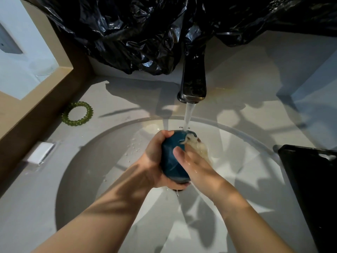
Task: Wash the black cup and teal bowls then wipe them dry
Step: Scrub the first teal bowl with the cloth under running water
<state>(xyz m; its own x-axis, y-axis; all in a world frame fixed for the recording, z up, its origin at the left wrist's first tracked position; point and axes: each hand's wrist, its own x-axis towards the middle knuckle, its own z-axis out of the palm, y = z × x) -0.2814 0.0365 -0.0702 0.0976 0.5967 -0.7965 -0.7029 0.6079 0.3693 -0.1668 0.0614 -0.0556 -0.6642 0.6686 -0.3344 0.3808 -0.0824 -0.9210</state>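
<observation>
A teal bowl (170,157) is held on its side over the white sink basin (87,172), under the running water of the dark faucet (193,83). My left hand (155,157) grips the bowl from the left, fingers curled over its upper rim. My right hand (191,159) has its thumb on the bowl's outside and its fingers inside the bowl, where water splashes over them. The black cup and any other teal bowl are out of sight.
A green spiral hair tie (77,114) lies on the counter at the left. A small white packet (41,152) lies near the sink's left rim. A black object (313,189) stands at the right. Black plastic sheeting (145,30) hangs behind the faucet.
</observation>
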